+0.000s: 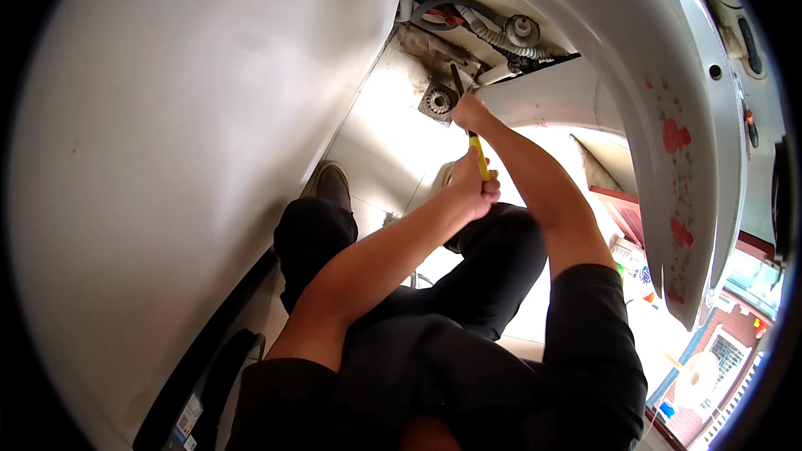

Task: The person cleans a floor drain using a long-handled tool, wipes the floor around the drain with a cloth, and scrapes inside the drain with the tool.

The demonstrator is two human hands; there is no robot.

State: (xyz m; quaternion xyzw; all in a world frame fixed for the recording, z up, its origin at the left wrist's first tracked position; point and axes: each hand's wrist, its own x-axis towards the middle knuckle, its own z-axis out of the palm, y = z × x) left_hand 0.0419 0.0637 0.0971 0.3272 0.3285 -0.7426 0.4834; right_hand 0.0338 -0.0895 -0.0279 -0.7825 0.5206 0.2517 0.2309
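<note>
My left hand [476,185] is wrapped round the yellow grip of a long tool [476,144] with a dark shaft. Farther along, my right hand [470,111] closes round the shaft. The dark end [456,75] points away from me into the corner, close to a round floor drain [439,101]. Whether that end touches anything is unclear, so I cannot tell what kind of tool it is. Dirty, stained tile [418,43] lies behind the drain.
Grey and ribbed white hoses [493,32] run along the back wall with a round fitting [522,29]. A white washbasin [618,42] with red flowers overhangs my right side. On the left rises a large pale panel [192,117]. My shoe [333,184] stands beside it.
</note>
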